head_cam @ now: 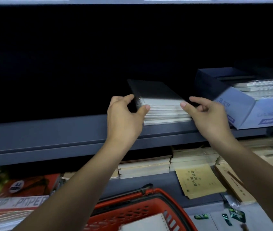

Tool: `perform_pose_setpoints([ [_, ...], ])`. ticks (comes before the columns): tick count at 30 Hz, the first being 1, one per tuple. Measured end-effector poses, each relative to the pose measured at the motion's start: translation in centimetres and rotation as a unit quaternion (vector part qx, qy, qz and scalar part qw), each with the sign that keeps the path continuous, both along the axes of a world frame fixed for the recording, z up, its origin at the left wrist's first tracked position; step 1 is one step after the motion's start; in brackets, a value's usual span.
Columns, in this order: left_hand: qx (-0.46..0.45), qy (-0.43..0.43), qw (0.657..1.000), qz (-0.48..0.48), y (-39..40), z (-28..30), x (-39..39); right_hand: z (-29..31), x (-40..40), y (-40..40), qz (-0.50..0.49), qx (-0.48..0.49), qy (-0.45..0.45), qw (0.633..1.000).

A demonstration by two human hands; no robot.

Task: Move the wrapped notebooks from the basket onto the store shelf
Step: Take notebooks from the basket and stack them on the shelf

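Note:
A stack of wrapped notebooks (pixel 164 107) with a black top cover and pale page edges lies on the dark blue store shelf (pixel 49 135), near its front edge. My left hand (pixel 124 117) grips the stack's left corner, thumb in front and fingers behind. My right hand (pixel 207 117) touches the stack's right corner with thumb and fingertips. The red basket (pixel 132 209) with a black handle sits below, between my forearms. A white spiral notebook (pixel 147 222) lies inside it.
An open light blue carton (pixel 242 107) of spiral notebooks stands on the shelf right of the stack. The lower shelf holds stacked pale notebooks (pixel 157 165), a yellow booklet (pixel 200 180) and red paper packs (pixel 24 185). The back of the shelf is dark.

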State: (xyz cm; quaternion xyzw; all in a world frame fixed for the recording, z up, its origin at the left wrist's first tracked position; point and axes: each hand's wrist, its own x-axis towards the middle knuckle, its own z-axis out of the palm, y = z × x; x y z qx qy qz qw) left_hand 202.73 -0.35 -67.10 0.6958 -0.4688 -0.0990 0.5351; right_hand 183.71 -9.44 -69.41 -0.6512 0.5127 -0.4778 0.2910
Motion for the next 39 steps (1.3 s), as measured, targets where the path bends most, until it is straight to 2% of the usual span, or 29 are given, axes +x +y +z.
perform_pose_setpoints([
  [3, -0.005, 0.008, 1.000, -0.008, 2.9, 0.4, 0.2, 0.1, -0.6, 3.3, -0.014, -0.011, -0.018, 1.000],
  [8, 0.036, 0.021, 0.999, -0.013, 10.2, -0.6, -0.3, -0.2, -1.7, 12.0, 0.052, 0.033, -0.033, 0.998],
  [14, 0.136, 0.072, 0.987, -0.041, 19.6, -7.8, -1.9, -4.6, -3.5, 22.4, 0.061, 0.123, 0.012, 0.990],
  [16, 0.196, 0.109, 0.973, -0.048, 21.9, -10.9, -2.7, -6.6, -4.1, 24.5, 0.100, 0.192, 0.067, 0.974],
  [19, 0.259, 0.176, 0.949, -0.033, 25.1, -15.6, -4.3, -10.0, -4.8, 25.5, 0.151, 0.309, 0.211, 0.915],
  [21, 0.321, 0.221, 0.920, -0.045, 26.6, -18.0, -5.6, -12.1, -4.5, 25.7, 0.183, 0.336, 0.292, 0.877],
  [23, 0.382, 0.253, 0.886, -0.070, 27.3, -19.5, -6.9, -14.3, -4.0, 25.9, 0.195, 0.340, 0.339, 0.855],
  [27, 0.434, 0.252, 0.861, -0.086, 26.9, -20.3, -7.3, -17.6, -3.2, 26.3, 0.185, 0.398, 0.324, 0.838],
  [31, 0.457, 0.264, 0.844, -0.090, 26.7, -21.0, -6.9, -20.6, -4.0, 26.6, 0.155, 0.388, 0.310, 0.854],
  [36, 0.454, 0.259, 0.849, -0.072, 27.5, -20.9, -7.1, -19.4, -3.3, 26.9, 0.117, 0.389, 0.323, 0.855],
  [39, 0.444, 0.258, 0.856, -0.056, 27.8, -20.7, -6.7, -18.7, -3.2, 27.1, 0.107, 0.417, 0.265, 0.863],
])
